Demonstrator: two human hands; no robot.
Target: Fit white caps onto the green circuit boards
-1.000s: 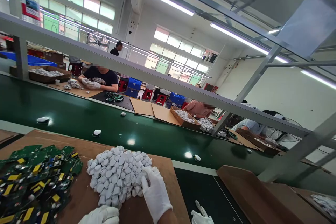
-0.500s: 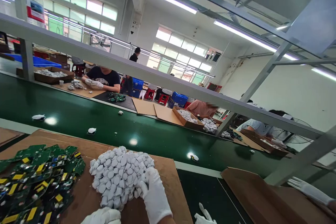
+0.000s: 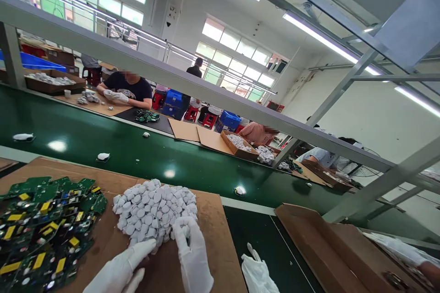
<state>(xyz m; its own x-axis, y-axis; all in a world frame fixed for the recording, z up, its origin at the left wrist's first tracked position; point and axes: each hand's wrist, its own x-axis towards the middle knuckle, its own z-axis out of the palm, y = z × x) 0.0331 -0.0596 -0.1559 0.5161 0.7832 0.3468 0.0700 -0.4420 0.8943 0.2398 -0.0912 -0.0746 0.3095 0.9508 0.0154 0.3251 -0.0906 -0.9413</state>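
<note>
A heap of small round white pieces point(image 3: 154, 208) lies on brown cardboard point(image 3: 220, 238) in front of me. At the heap's lower edge is my left hand point(image 3: 120, 268) in a white glove, its thumb and fingers apart, with nothing visible between them. My right hand point(image 3: 193, 254), also gloved, touches the heap's lower right side. Its thumb and fingers are bent toward each other; what they hold, if anything, is too small to make out. Left of the heap lies a pile of green circuit boards point(image 3: 44, 233) with yellow parts.
Beyond the cardboard runs a green conveyor point(image 3: 192, 174) carrying small white pieces on boards. A white glove point(image 3: 257, 272) lies on the dark surface to the right, near an open cardboard box point(image 3: 319, 247). Another person's gloved hand point(image 3: 395, 247) is at far right. Co-workers sit across the conveyor.
The view has shifted slightly. My left hand has come up further into view toward the heap's lower edge, with fingers spread. Pieces on the conveyor appear further left.
</note>
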